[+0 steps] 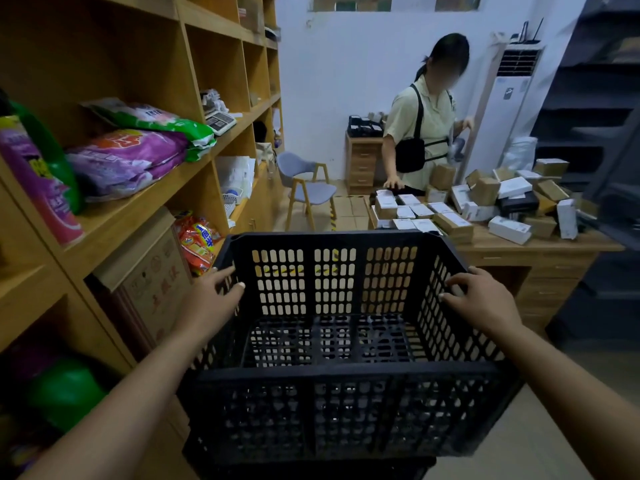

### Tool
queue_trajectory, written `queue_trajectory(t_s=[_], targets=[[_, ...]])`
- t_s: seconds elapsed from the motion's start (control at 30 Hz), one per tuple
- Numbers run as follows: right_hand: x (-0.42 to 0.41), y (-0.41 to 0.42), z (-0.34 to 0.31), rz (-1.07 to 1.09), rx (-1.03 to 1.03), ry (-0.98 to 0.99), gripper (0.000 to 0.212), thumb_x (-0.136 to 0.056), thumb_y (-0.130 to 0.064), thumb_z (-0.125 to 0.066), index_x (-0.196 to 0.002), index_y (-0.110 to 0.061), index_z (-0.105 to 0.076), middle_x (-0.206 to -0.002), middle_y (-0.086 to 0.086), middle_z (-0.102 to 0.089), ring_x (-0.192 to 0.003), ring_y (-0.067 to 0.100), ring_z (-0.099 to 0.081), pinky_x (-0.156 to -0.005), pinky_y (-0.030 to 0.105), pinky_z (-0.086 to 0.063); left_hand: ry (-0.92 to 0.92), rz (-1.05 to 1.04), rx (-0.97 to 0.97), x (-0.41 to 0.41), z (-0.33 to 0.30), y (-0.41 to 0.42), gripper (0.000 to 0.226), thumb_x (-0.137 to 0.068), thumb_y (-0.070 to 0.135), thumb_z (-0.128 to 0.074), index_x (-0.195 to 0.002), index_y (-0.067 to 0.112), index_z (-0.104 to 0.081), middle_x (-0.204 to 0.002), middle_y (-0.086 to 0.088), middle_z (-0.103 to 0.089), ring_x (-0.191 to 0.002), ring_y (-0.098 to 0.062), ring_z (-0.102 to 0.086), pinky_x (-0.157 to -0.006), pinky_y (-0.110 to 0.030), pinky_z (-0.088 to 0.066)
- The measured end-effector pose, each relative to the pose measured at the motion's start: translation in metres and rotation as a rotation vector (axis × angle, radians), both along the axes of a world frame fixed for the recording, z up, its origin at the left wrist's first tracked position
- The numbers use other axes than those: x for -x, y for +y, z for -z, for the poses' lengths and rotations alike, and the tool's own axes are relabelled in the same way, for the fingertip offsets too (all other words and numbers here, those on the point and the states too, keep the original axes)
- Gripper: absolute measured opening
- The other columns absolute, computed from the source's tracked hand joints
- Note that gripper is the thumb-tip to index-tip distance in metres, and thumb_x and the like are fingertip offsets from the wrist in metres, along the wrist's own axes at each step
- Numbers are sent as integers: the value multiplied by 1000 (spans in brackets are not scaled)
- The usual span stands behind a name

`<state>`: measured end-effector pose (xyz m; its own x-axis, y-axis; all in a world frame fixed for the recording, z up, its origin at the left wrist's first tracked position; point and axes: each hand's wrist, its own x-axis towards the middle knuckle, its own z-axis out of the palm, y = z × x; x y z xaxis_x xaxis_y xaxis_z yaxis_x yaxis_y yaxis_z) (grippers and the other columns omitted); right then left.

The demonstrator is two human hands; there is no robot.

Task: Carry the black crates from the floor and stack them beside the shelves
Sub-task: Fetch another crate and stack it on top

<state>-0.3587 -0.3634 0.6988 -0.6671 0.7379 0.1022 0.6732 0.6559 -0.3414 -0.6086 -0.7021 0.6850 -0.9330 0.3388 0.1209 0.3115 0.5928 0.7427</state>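
A black slotted plastic crate (pixel 346 410) fills the lower middle of the head view, empty and open side up. My left hand (pixel 214 292) holds its left rim, fingers reaching over the top edge. My right hand (pixel 481 299) grips the right rim with curled fingers. Below the crate's front wall a dark edge of another black crate (pixel 311 471) shows; I cannot tell whether the two touch. The wooden shelves (pixel 194 157) run close along the left side of the crate.
The shelves hold detergent bags (pixel 128 157), a cardboard box (pixel 152 282) and snack packs (pixel 199 247). A person (pixel 419 133) stands ahead at a wooden desk (pixel 540 258) piled with small boxes. A grey chair (pixel 308 188) is behind; dark stairs (pixel 595 133) rise at right.
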Motion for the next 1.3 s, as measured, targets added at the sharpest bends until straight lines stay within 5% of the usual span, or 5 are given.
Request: queue_trajectory(t_s=[0.17, 0.37, 0.63, 0.97, 1.3], targets=[[10, -20, -3, -8, 13, 52, 47, -84, -46, -67, -125, -25, -62, -138, 10, -52, -115, 26, -57, -90, 38, -49, -18, -14, -43, 21, -6, -12, 45, -90, 38, -61, -132, 21, -58, -155, -8, -32, -142, -27, -29, -113, -49, -27], [23, -35, 3, 0, 30, 53, 53, -83, -53, -65, -128, -25, -60, -147, 14, -44, -133, 30, -44, -102, 44, -44, 12, -18, 64, 34, -7, -24, 49, -90, 44, -59, -135, 26, -55, -156, -5, -29, -142, -28, -28, -112, -54, -29], [33, -36, 7, 6, 25, 100, 50, -83, -54, -63, -122, -23, -64, -134, 9, -55, -120, 28, -54, -94, 42, -48, 25, -27, 106, 43, -7, -25, 50, -90, 45, -59, -135, 24, -54, -156, -6, -27, -142, -30, -26, -111, -54, -29], [36, -46, 9, 31, -9, -39, 49, -86, -57, -57, -124, -26, -62, -151, 12, -36, -128, 41, -43, -99, 44, -42, 132, -39, 538, 35, 11, -31, 67, -88, 66, -41, -147, 36, -32, -159, 2, -21, -136, -46, -29, -105, -52, -34], [34, -50, 10, 41, -1, 35, 54, -84, -57, -58, -126, -23, -61, -135, 10, -54, -122, 31, -51, -94, 42, -46, 156, 23, 673, 43, 10, -36, 68, -91, 60, -42, -150, 30, -26, -161, -4, -15, -137, -49, -25, -110, -49, -27]])
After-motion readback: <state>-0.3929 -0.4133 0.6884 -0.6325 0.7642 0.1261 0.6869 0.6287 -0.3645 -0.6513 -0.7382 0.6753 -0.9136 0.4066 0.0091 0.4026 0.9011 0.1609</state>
